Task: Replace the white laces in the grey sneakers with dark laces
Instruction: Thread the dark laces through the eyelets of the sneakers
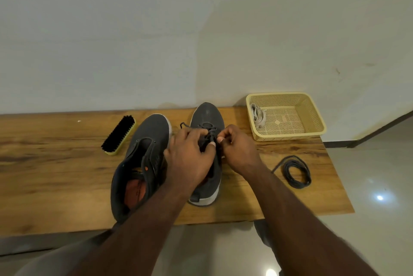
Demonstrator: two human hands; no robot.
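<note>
Both hands, left hand (pixel 190 155) and right hand (pixel 239 150), pinch the dark lace (pixel 210 132) on the right sneaker (pixel 207 114); brush (pixel 118 135) lies toward the table's (pixel 55 175) far edge, basket (pixel 312 119) at its far right corner.

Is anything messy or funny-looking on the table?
Nothing looks broken or spilled. The left sneaker has no lace and gapes open, while both hands work a dark lace into the right sneaker. The shoe brush lies tipped on its side, and white laces sit bunched in the basket.
</note>
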